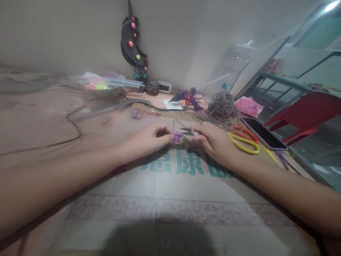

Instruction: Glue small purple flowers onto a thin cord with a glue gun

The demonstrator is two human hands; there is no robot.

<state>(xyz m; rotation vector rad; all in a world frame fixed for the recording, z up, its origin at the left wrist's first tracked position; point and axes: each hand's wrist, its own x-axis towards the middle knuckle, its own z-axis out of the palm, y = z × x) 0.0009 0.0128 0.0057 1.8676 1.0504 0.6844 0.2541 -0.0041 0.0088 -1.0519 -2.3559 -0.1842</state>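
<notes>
My left hand (pixel 156 138) pinches a small purple flower-shaped piece (pixel 176 137) between thumb and fingertips, just above the printed sheet (pixel 170 195). From the fingers of my right hand (pixel 210 140) stick out the two dark, pointed blades of small thread snips (pixel 187 131). The blades are parted and point left at the purple piece. Thin grey yarn (pixel 181 124) runs close to both; whether it passes between the blades I cannot tell. Beside my right wrist lie scissors with yellow handles (pixel 244 143) and another pair with orange-red handles (pixel 247 132).
Behind my hands are a glue gun (pixel 186 97) with a red light, tangled grey yarn (pixel 223 106) and another purple piece (pixel 136 113). A phone (pixel 263 133) lies at the right edge. A dark crescent ornament (pixel 131 42) hangs on the wall. A cable (pixel 76 124) crosses the left side.
</notes>
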